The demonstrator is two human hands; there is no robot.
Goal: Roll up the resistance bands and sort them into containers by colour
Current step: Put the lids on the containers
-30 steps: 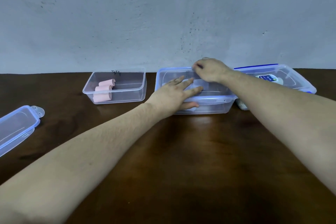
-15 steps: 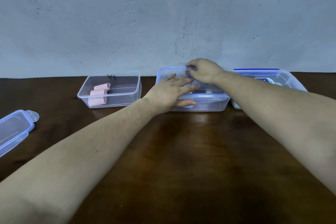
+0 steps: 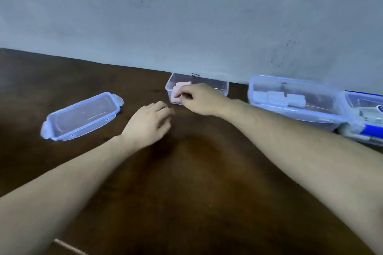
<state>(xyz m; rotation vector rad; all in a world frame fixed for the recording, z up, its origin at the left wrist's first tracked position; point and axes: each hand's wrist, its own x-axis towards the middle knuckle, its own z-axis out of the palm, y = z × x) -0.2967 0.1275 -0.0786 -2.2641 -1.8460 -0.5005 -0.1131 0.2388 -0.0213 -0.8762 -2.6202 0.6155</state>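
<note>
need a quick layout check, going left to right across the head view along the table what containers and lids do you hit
Loose clear lid → open container holding pink rolls → lidded container holding pale blue rolls → container with a blue label, cut off by the right edge.

Loose lid (image 3: 81, 116) left of three containers (image 3: 294, 100) along wall (image 3: 186, 16).

We see dim, cool, even light with no single clear source. A soft sheen glows on the dark table (image 3: 199, 172) between the forearms, and faint shadows lie under them. Motion blur softens everything, most around the lidded container (image 3: 294, 101) right of that sheen. Wide-angle distortion tilts and bends the table's far edge.
</note>
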